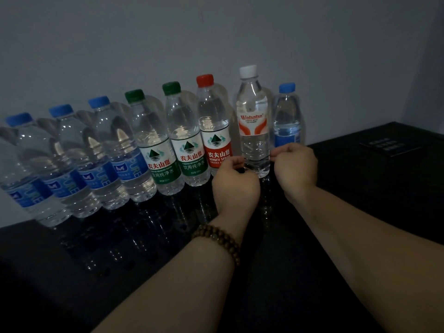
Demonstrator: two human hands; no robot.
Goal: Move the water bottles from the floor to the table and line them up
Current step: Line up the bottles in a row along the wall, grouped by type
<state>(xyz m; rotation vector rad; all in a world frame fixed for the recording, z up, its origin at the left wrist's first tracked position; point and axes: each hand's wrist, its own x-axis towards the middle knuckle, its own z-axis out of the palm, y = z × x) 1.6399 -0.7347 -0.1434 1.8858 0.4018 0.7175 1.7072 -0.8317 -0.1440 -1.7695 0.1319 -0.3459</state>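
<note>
Several water bottles stand in a row on the glossy black table [365, 188], against the wall. From the left: three blue-capped bottles [96, 155], two green-capped bottles [165, 150], a red-capped bottle [215, 131], a tall white-capped bottle [253, 116] and a short blue-capped bottle [287, 118]. My left hand [236, 182], with a bead bracelet at the wrist, has curled fingers touching the left side of the white-capped bottle's base. My right hand [296, 165] pinches the same bottle low on its right side. The bottle stands upright between them.
A plain grey wall [216, 39] rises right behind the row. A dark raised panel with small markings [390, 145] lies on the table at the far right. The table's left edge runs near the leftmost bottle. The floor is out of view.
</note>
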